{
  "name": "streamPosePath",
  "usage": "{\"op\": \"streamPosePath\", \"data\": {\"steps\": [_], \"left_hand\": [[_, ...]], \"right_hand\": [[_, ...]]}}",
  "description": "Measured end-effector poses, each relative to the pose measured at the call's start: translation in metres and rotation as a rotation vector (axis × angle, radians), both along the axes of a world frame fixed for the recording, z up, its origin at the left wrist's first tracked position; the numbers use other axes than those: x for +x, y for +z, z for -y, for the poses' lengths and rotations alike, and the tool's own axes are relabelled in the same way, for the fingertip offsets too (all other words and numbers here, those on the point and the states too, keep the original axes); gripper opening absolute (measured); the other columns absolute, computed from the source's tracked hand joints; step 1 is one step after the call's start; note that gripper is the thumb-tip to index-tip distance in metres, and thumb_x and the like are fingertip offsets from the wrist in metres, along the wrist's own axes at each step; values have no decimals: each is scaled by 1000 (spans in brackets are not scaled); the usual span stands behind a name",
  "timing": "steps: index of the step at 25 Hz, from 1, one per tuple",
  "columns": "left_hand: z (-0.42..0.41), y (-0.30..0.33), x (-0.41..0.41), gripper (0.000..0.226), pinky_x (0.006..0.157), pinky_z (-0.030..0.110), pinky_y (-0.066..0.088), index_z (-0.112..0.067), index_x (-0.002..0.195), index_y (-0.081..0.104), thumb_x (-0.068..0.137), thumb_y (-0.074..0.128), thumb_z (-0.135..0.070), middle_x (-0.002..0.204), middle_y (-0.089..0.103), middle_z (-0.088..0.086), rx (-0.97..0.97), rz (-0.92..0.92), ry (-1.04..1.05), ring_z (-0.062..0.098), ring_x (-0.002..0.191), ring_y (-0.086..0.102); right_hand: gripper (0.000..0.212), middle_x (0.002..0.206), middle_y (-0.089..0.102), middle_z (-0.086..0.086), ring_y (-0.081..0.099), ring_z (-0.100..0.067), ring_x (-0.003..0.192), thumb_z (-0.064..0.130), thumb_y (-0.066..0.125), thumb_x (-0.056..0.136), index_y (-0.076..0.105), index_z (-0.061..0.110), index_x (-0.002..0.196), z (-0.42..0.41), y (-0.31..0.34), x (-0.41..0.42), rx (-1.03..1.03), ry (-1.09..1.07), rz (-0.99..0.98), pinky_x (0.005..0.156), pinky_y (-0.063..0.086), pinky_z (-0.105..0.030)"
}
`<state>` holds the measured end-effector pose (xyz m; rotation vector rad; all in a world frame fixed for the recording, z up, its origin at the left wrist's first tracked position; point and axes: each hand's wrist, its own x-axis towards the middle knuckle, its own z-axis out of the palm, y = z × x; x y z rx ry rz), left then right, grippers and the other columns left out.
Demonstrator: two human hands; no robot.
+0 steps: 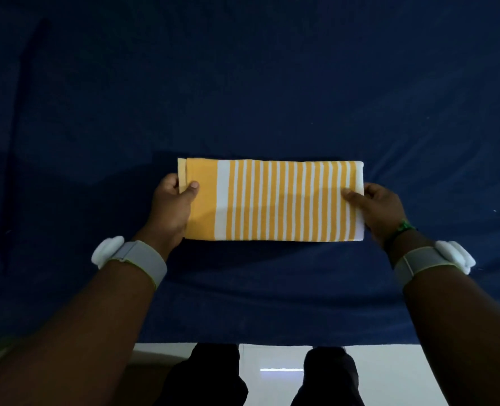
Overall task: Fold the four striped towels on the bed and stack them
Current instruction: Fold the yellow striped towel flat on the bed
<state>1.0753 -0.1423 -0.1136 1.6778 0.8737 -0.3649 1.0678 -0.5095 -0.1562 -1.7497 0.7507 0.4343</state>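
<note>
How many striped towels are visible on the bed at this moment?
1. A yellow-and-white striped towel lies folded on the blue bed, held between the left hand and right hand. Others may be outside the view.

The fingers of the left hand [172, 205] and the right hand [382, 210] go under the ends of the yellow striped towel [275, 200], so only the thumbs show on top. How many layers the towel has cannot be told, and only this one towel is in the picture. The dark blue bed [243, 83] runs off the top and both sides, the arms are cut off at the bottom, and the dark feet [328, 376] down there are too dim to make out.
</note>
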Motion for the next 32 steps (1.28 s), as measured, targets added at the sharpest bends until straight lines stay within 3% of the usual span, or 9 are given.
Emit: {"op": "streamPosePath", "data": {"steps": [4, 8, 12, 18, 23, 27, 30, 32], "left_hand": [[57, -5, 14, 14, 81, 30, 51, -27, 116, 58, 105, 56, -19, 104, 66, -10, 39, 66, -53, 9, 95, 63], [152, -9, 36, 13, 75, 27, 51, -23, 116, 60, 106, 55, -17, 104, 69, -8, 10, 119, -163, 9, 93, 65], [252, -23, 64, 13, 74, 28, 54, -17, 115, 63, 105, 56, -16, 103, 70, -5, 3, 142, -285, 11, 92, 67], [396, -23, 124, 11, 59, 2, 42, -16, 112, 62, 103, 56, -12, 91, 62, -13, 72, 287, -561, -4, 78, 56], [489, -23, 178, 20, 60, -2, 39, -12, 121, 64, 102, 59, -12, 103, 64, -4, 162, 367, -842, -1, 82, 56], [551, -22, 197, 21, 67, 5, 41, -10, 120, 66, 100, 61, -14, 105, 62, -3, 232, 463, -1067, 10, 95, 58], [592, -21, 199, 19, 85, 26, 52, -13, 116, 69, 98, 62, -16, 105, 66, -2, 222, 514, -1202, 14, 98, 62], [620, -24, 194, 22, 99, 41, 51, -22, 115, 69, 95, 61, -25, 109, 69, -4, 247, 508, -1279, 19, 104, 64]], "right_hand": [[19, 97, 74, 7, 72, -2, 79, 22, 74, 92, 67, 14, 108, 43, 5, -12, 9, -104, 89, 64, 58, -21], [18, 103, 71, 7, 70, -9, 90, 26, 67, 97, 63, 17, 112, 130, 15, -21, -33, -211, 100, 70, 55, -27], [21, 102, 70, 9, 68, -8, 88, 27, 64, 99, 60, 15, 116, 222, 21, -36, -101, -296, 104, 70, 54, -26], [22, 106, 71, 7, 70, -11, 93, 24, 67, 97, 61, 15, 117, 319, 10, -70, -97, -538, 124, 80, 58, -37], [24, 106, 74, 5, 72, -12, 99, 19, 70, 94, 64, 15, 117, 341, 0, -111, 22, -718, 121, 82, 58, -33], [42, 120, 74, -2, 71, -19, 109, 21, 73, 90, 63, 10, 129, 333, 3, -146, 99, -806, 109, 87, 59, -38], [37, 120, 74, -1, 73, -22, 105, 17, 69, 94, 61, 14, 131, 310, 9, -169, 222, -884, 36, 80, 62, -42], [32, 115, 76, -1, 75, -23, 100, 17, 69, 93, 63, 16, 125, 299, 13, -179, 268, -914, 4, 79, 62, -47]]}}
